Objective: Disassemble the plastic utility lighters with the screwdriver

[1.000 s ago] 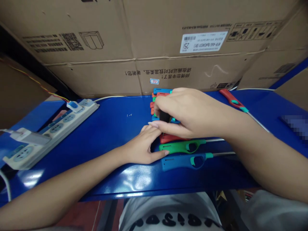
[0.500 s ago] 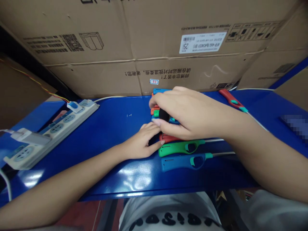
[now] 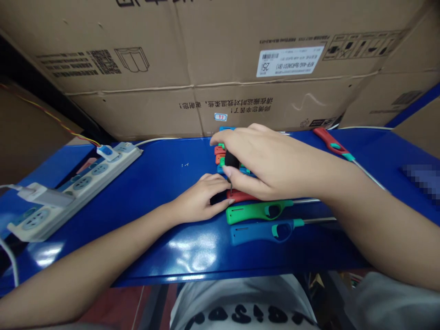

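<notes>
My right hand (image 3: 264, 158) is closed around the black handle of a screwdriver (image 3: 232, 159). Its thin shaft points down onto the butt end of a red long-necked lighter (image 3: 242, 197). My left hand (image 3: 202, 197) steadies that end, with its thumb on the near side and its fingers on the far side. Much of the red lighter lies hidden under my right hand. Nearer to me, a green lighter (image 3: 245, 212) and a blue lighter (image 3: 252, 232) lie side by side. Beyond the screwdriver, several more lighters (image 3: 220, 159) are lined up, partly covered by my right hand.
A white power strip (image 3: 85, 188) with plugs and cables is on the left. One red lighter (image 3: 330, 140) lies slanted at the back right. A large cardboard box (image 3: 220, 55) stands behind the blue table (image 3: 154, 256). A blurred dark object (image 3: 422, 178) is at the right.
The screwdriver now stands more upright, and its shaft shows against the red lighter. My right fingers have shifted slightly on the handle. My left hand has barely moved.
</notes>
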Demonstrator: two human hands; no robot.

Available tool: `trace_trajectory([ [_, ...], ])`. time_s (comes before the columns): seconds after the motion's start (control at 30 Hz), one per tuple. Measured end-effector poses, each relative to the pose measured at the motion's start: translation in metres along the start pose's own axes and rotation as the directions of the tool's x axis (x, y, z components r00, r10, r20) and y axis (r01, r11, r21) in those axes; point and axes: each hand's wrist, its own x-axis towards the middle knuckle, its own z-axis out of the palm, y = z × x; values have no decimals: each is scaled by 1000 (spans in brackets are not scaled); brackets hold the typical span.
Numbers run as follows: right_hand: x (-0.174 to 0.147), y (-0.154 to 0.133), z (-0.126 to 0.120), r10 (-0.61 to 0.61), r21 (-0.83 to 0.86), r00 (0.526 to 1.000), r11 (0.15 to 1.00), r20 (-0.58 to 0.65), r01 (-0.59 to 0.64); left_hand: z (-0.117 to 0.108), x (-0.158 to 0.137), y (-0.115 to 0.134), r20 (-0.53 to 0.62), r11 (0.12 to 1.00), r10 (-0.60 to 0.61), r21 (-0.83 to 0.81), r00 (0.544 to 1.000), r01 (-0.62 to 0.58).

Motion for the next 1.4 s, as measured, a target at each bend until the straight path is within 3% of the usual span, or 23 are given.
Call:
trace_trajectory([
  [0.23,-1,-1,2,1,-11,1000,1000,-24,-2,-2,1,-3,-65,998,16,-54,998,-20],
  [0.67,0,-1,0,-12,-17,1000,1000,2,12,-5,3,2,-8,998,25,-60,1000,-26],
  [1.03,0,0,1,-28,-16,999,1000,-46,27,-2,2,-1,-30,997,-29,-74,999,27],
  [1.4,0,-1,0,-34,-12,999,999,-11,33,-1,2,-1,-40,998,-20,-64,999,17],
])
